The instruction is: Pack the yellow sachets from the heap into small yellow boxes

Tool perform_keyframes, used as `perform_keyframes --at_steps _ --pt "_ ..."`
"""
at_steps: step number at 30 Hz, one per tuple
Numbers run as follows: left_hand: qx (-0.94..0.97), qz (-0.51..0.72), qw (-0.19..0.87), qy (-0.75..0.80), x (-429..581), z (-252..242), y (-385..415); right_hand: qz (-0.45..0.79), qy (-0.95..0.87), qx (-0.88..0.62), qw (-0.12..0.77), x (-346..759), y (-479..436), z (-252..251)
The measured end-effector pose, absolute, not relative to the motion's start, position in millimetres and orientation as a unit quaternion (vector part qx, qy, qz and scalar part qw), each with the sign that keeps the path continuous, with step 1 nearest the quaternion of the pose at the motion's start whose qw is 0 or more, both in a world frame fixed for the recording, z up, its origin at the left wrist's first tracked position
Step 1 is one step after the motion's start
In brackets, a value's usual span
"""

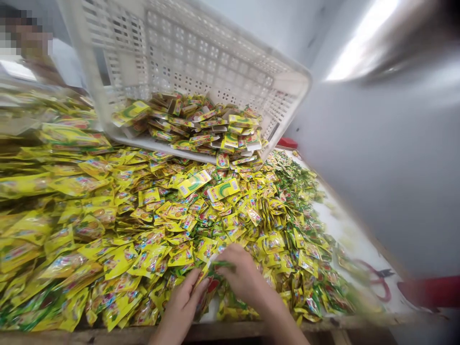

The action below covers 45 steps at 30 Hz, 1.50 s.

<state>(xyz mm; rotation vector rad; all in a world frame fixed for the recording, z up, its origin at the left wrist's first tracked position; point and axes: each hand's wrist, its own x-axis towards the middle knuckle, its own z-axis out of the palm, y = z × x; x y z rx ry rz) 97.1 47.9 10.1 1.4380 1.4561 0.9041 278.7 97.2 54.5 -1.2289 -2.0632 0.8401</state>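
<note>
At the near middle of the table, my left hand (pixel 184 299) is closed, thumb and fingers pinching a small yellow-and-white carton (pixel 205 271). Close against it, my right hand (pixel 240 274) pinches a small green packet (pixel 222 263) at the carton's upper end. Fingers and blur hide how far the packet is inside. Around both hands lies a deep heap of small yellow and green packets (pixel 151 256). Two flattish yellow cartons (pixel 223 189) rest on the heap beyond my hands.
A white plastic crate (pixel 215 52) lies tipped toward me behind the heap, with several small cartons (pixel 204 124) spilling out. Red-handled scissors (pixel 381 280) and a red object (pixel 431 291) lie at the right. A wall (pixel 377 158) borders that side. Part of a person shows at upper left.
</note>
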Motion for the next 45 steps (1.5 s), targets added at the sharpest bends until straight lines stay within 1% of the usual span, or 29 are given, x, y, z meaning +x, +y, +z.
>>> perform_keyframes --at_steps 3,6,8,11,13,15,19,22,27,30,32,35,39,42,45 --pt "0.566 0.381 0.432 0.590 99 -1 43 0.266 -0.803 -0.480 0.233 273 95 59" --pt "0.562 0.392 0.467 0.559 100 -5 42 0.210 -0.845 -0.469 0.151 267 95 78" --pt "0.553 0.406 0.503 0.525 100 -1 43 0.231 -0.857 -0.440 0.134 268 97 93" --pt "0.506 0.447 0.562 0.478 97 10 43 0.322 -0.823 -0.424 0.196 274 100 106" --pt "0.488 0.453 0.600 0.444 95 16 42 0.353 -0.788 -0.443 0.242 277 103 106" --pt "0.480 0.452 0.615 0.433 93 19 41 0.347 -0.768 -0.463 0.275 276 103 99" --pt "0.454 0.476 0.605 0.448 94 13 39 0.307 -0.746 -0.484 0.339 262 94 84" --pt "0.444 0.497 0.587 0.459 96 3 39 0.300 -0.736 -0.486 0.363 252 85 78" --pt "0.491 0.460 0.587 0.450 92 -4 41 0.319 -0.751 -0.463 0.347 253 82 74" --pt "0.489 0.447 0.599 0.449 87 -3 41 0.298 -0.748 -0.482 0.346 253 80 69" --pt "0.482 0.446 0.598 0.460 85 0 40 0.289 -0.763 -0.466 0.342 251 76 65" --pt "0.481 0.443 0.603 0.458 85 4 40 0.259 -0.802 -0.438 0.312 249 69 65" --pt "0.496 0.438 0.596 0.455 87 5 42 0.220 -0.815 -0.451 0.288 252 65 67" --pt "0.488 0.442 0.605 0.448 86 2 43 0.234 -0.833 -0.429 0.261 255 64 60" --pt "0.479 0.431 0.624 0.442 82 2 40 0.274 -0.828 -0.425 0.243 255 63 52"
